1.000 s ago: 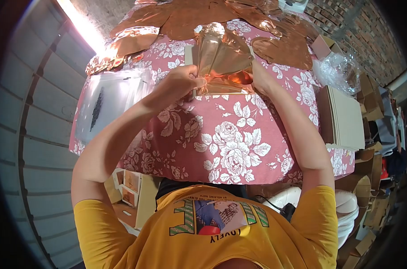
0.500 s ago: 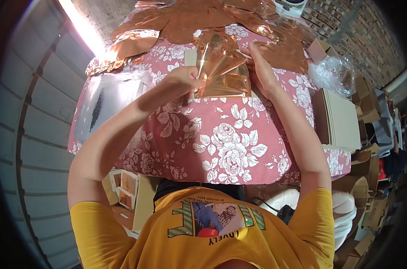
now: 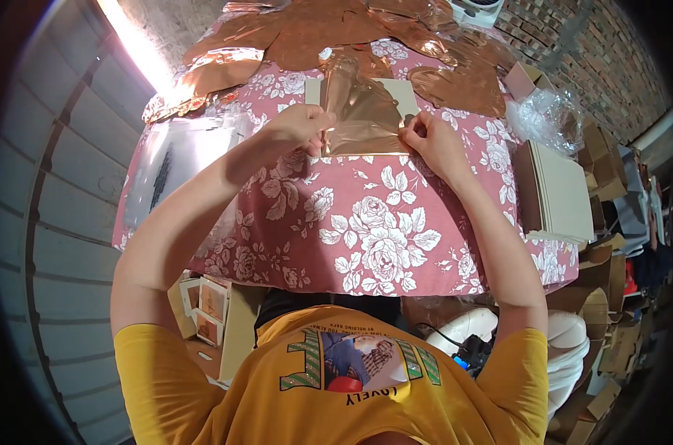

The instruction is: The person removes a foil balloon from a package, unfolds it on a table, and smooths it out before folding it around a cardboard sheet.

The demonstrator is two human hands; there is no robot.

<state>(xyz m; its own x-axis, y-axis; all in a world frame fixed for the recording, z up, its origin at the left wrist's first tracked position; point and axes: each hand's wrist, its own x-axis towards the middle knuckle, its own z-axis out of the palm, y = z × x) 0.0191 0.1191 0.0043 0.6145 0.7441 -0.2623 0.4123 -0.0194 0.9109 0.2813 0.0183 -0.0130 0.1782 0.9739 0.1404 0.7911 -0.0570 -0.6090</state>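
A shiny copper-coloured foil sheet [image 3: 362,119] lies creased over a flat beige board [image 3: 403,93] on the flowered tablecloth [image 3: 385,230]. The board's upper right part and a strip at its left show past the foil. My left hand [image 3: 305,127] is closed on the foil's left edge, thumb and fingers pinched. At the lower right corner of the foil, my right hand [image 3: 433,141] pinches its edge between thumb and fingertips.
More copper foil pieces [image 3: 314,37] spread across the table's far side. Clear plastic sleeves [image 3: 177,167] lie at the left. A stack of beige boards [image 3: 555,189] stands at the right edge, below crumpled clear plastic [image 3: 548,119] and an open cardboard box [image 3: 528,80].
My right hand has come down from the foil's right side to its lower right corner and closed there. The foil has shifted left, uncovering the board's upper right. My left hand stays nearly in place.
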